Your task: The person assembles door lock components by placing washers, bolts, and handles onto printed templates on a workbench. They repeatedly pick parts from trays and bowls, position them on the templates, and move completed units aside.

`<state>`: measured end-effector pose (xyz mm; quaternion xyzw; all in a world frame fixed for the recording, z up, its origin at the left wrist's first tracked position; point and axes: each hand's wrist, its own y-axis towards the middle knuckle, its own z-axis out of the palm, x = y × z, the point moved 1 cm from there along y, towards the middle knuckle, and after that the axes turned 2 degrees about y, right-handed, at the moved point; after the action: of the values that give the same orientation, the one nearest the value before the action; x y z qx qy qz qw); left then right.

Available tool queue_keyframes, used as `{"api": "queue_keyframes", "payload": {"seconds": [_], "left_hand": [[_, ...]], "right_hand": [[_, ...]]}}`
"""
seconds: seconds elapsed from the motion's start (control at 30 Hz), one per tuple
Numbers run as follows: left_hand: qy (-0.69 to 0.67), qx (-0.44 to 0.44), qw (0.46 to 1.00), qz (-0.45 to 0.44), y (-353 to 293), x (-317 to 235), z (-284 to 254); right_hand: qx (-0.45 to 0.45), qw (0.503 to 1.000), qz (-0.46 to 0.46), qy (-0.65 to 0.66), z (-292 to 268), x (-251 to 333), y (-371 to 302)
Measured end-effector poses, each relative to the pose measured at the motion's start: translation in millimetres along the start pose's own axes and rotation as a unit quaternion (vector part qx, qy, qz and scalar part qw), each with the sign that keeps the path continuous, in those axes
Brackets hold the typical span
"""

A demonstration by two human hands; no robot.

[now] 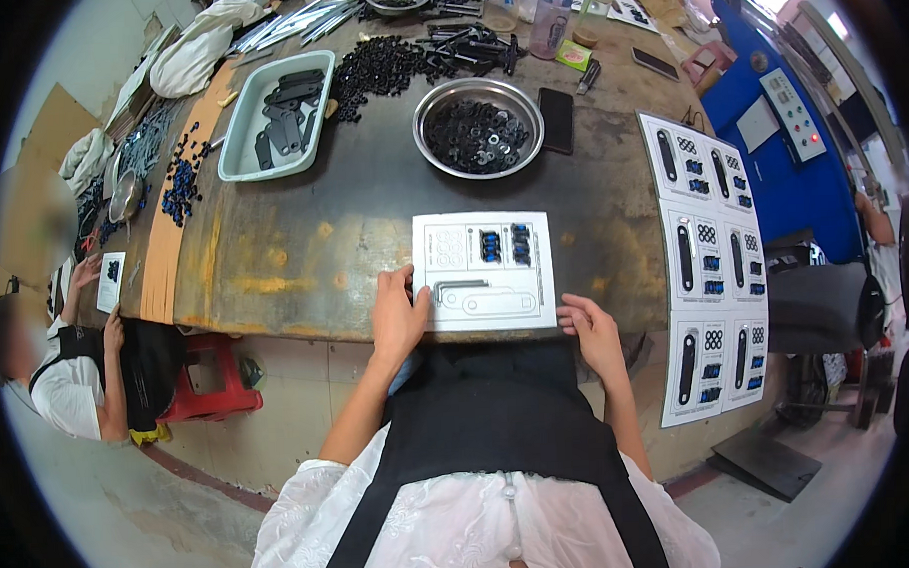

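Left hand (396,313) and right hand (593,335) flank the card (486,318), either grip unclear; filling seems underway, bare circles (449,247) likely calling for washers (479,135).

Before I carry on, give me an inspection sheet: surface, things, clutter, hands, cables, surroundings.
Surface: dark table, stained.
Things: white card bearing black and blue parts and a bent rod; six filled cards at right.
Clutter: tub of black bars, bowl of washers, phone.
Hands: left hand touching the card's left edge; right hand at its right edge, contact unclear.
Cables: none clear.
Surroundings: co-worker and red stool left, blue machine right.
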<state>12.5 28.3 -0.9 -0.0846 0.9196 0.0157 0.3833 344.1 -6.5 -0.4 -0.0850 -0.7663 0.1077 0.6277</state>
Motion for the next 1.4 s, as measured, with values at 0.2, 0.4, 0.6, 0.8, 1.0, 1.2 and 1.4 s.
{"api": "queue_keyframes", "payload": {"seconds": [0.2, 0.4, 0.6, 0.8, 1.0, 1.2, 1.4], "left_hand": [[-0.005, -0.070, 0.996, 0.049, 9.0, 2.9, 3.0], [-0.006, -0.122, 0.993, 0.007, 22.6, 15.4, 4.5], [-0.040, -0.132, 0.989, 0.052, 23.5, 17.7, 6.1], [-0.041, -0.124, 0.990, 0.045, 23.5, 18.1, 3.8], [-0.051, -0.115, 0.991, 0.036, 23.2, 19.2, 6.2], [-0.043, -0.121, 0.991, 0.040, 23.4, 21.4, 5.7], [-0.034, -0.128, 0.991, 0.034, 24.5, 18.9, 5.5]], "right_hand": [[-0.031, 0.988, -0.019, -0.148, 0.7, 48.0, 15.1], [0.027, 0.946, -0.265, -0.185, 63.0, 148.0, 139.4], [0.025, 0.850, -0.327, -0.412, 104.5, 123.9, 283.2], [0.072, 0.875, -0.239, -0.416, 111.1, 132.4, 289.3], [-0.050, 0.823, -0.361, -0.436, 92.3, 142.0, 280.1], [0.236, 0.909, -0.220, -0.263, 124.3, 169.1, 183.7], [0.268, 0.865, -0.160, -0.392, 147.4, 125.4, 165.6]]}}
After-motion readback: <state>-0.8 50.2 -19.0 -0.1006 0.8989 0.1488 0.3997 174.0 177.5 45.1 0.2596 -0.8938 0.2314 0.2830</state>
